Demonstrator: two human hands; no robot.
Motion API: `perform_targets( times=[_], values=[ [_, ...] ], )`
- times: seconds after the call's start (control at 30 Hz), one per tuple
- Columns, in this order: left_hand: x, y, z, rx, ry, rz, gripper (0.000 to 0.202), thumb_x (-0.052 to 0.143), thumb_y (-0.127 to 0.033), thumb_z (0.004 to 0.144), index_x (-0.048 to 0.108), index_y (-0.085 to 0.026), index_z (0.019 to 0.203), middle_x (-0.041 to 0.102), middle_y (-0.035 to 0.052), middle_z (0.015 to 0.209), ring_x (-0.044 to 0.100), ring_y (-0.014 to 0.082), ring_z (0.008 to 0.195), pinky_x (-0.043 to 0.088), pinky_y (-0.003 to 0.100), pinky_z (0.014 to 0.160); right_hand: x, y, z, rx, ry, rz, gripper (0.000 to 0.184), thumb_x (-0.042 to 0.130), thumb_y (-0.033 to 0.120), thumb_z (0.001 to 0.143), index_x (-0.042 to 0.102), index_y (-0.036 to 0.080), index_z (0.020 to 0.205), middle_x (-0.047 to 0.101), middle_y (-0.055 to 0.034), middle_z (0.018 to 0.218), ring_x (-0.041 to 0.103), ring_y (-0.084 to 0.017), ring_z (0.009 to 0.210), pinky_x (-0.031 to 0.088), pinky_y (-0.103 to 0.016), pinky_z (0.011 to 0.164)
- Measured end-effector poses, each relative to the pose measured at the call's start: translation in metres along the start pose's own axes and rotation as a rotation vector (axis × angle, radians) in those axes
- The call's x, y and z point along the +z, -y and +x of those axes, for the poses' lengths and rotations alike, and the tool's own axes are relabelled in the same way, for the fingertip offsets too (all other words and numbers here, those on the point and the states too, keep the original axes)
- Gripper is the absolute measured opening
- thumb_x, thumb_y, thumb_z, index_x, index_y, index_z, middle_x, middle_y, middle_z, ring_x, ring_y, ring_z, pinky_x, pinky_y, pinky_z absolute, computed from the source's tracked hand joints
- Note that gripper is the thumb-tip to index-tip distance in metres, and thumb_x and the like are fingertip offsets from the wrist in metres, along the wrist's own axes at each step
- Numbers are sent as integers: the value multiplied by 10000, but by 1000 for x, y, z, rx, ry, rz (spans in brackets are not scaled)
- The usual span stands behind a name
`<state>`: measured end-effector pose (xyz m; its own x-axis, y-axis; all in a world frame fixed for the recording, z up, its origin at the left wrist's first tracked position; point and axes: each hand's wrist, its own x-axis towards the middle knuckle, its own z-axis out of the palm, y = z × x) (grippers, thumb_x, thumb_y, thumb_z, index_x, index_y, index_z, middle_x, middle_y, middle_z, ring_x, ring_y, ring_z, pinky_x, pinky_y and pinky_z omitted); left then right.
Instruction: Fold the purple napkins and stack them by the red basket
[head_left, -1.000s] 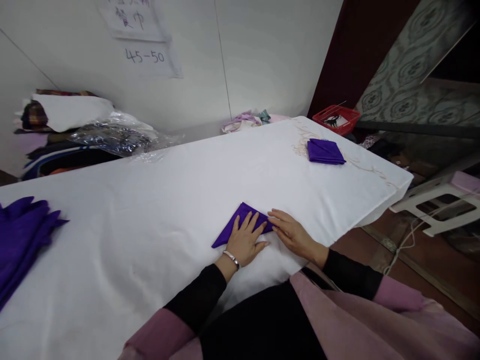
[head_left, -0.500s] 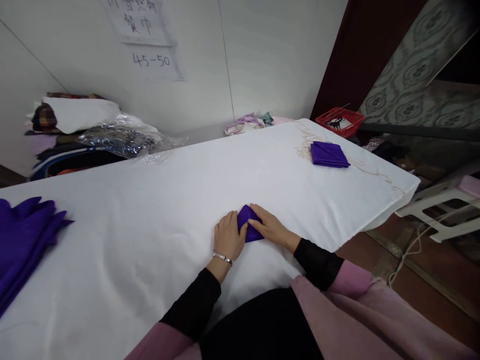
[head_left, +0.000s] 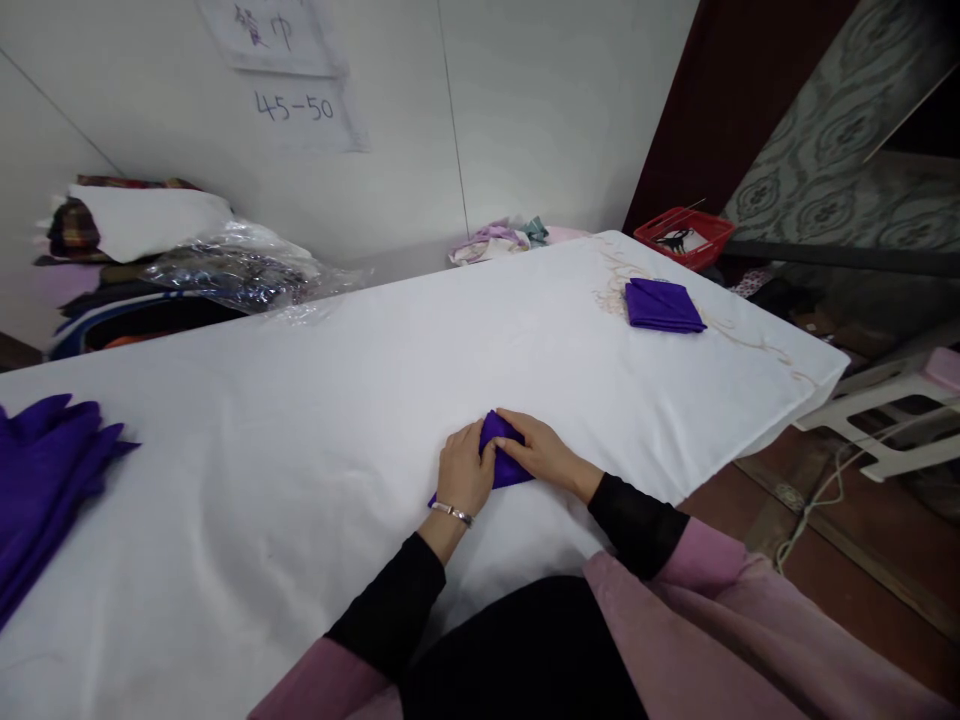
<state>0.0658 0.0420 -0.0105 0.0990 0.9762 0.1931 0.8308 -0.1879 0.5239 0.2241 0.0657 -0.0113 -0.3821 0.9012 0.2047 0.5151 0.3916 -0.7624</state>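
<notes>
A purple cloth napkin (head_left: pixel 502 463), folded to a point on its far side, lies on the white tablecloth (head_left: pixel 322 400) near the front edge. My left hand (head_left: pixel 465 467), with a silver bracelet at the wrist, grips its left side, and a small purple corner shows beside that wrist. On the right side, my right hand (head_left: pixel 540 452) holds the napkin with fingers along its far slope. Both thumbs meet close together at the middle of the cloth. Much of the napkin is hidden under my hands.
A flat folded purple napkin stack (head_left: pixel 664 306) lies toward the far right. More purple cloths (head_left: pixel 52 480) are piled at the left edge. Behind the table are stacked fabrics with clear plastic (head_left: pixel 232 270) and a red basket (head_left: pixel 697 250). A white stool (head_left: pixel 885 420) stands at right.
My left hand has shifted slightly right, closer to my right hand, and a purple corner now shows by its wrist. My right hand stays nearly in place. The view has tilted slightly down.
</notes>
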Motion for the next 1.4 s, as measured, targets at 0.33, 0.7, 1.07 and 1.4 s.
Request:
perform_targets(
  times=[0.33, 0.7, 1.07, 1.4],
  values=[
    [-18, 11, 49, -130, 262, -250, 296, 425, -240, 857, 648, -208, 1048, 692, 28, 1079, 624, 170, 993, 478, 309, 908, -2, 0, 4, 82, -10, 61, 454, 499, 318, 872, 501, 174, 1303, 563, -114, 1280, 534, -228, 1164, 420, -405, 1000],
    [-19, 32, 71, 277, 386, -36, 197, 446, -211, 819, 632, -214, 885, 673, 11, 867, 607, 166, 819, 461, 300, 755, 2, -9, 3, 102, -35, 157, 480, 520, 288, 849, 485, 202, 1320, 572, -94, 1273, 550, -217, 1142, 427, -415, 986],
    [-22, 31, 70, 306, 331, 136, 203, 368, -244, 882, 568, -214, 905, 631, 13, 867, 583, 156, 747, 424, 283, 661, 2, -7, 2, 55, -11, 181, 519, 534, 266, 840, 443, 228, 1350, 596, -93, 1232, 560, -218, 1119, 428, -432, 975],
    [-26, 42, 63, 418, 361, -56, 231, 388, -210, 883, 589, -239, 992, 631, 2, 943, 593, 133, 855, 455, 262, 758, 1, -7, 2, 45, -16, 222, 536, 530, 233, 840, 413, 246, 1364, 569, -75, 1273, 548, -196, 1139, 410, -427, 1000]
  ],
)
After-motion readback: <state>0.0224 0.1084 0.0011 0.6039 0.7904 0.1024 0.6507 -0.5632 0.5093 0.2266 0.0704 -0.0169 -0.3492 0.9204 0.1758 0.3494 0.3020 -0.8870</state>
